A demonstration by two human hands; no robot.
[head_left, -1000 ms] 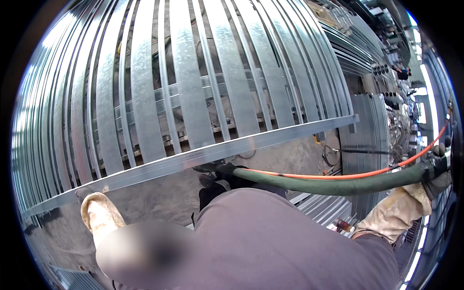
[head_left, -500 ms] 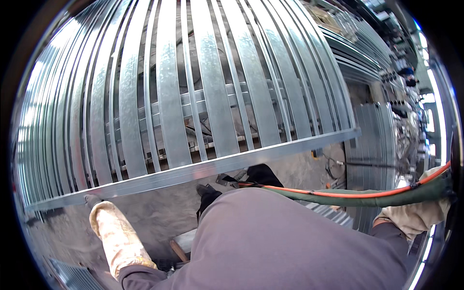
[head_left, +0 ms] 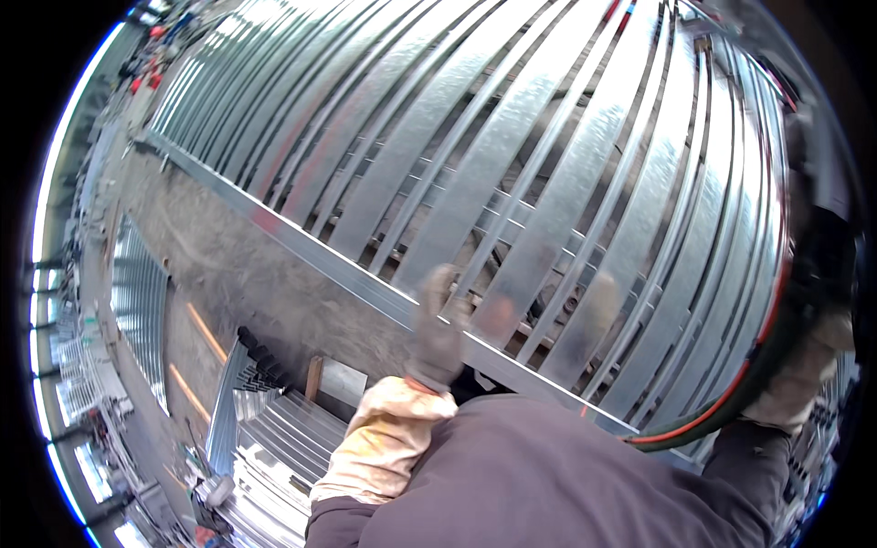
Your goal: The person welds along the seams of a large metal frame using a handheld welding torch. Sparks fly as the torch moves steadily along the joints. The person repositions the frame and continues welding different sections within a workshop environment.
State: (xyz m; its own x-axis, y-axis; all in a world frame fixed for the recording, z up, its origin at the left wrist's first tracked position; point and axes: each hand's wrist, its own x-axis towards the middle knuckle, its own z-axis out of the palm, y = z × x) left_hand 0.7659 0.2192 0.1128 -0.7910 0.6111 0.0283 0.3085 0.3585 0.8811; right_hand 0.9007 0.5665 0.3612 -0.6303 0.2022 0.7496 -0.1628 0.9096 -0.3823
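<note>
A large frame of shiny galvanized metal studs (head_left: 548,219) lies before me, closed along its near side by a long metal rail (head_left: 365,294). My left hand (head_left: 437,342), in a grey glove with a stained pale cuff, is over this rail near the middle. Its fingers are blurred but look stretched out, with nothing seen in them. At the far right, my right hand (head_left: 825,242) is lost in the dark rim, its fingers hidden. A green-sleeved cable with an orange hose (head_left: 708,420) curves beside the right forearm and along the frame's right end.
Stacked metal profiles (head_left: 283,429) stand at the lower left beside a small pale board (head_left: 343,382). Orange bars (head_left: 206,331) and a ribbed metal bundle (head_left: 137,301) lie farther left on the concrete floor (head_left: 215,237).
The view has swung to the left. My left hand has moved along the rail toward the middle and now reaches over it. The cable now bends upward at the right.
</note>
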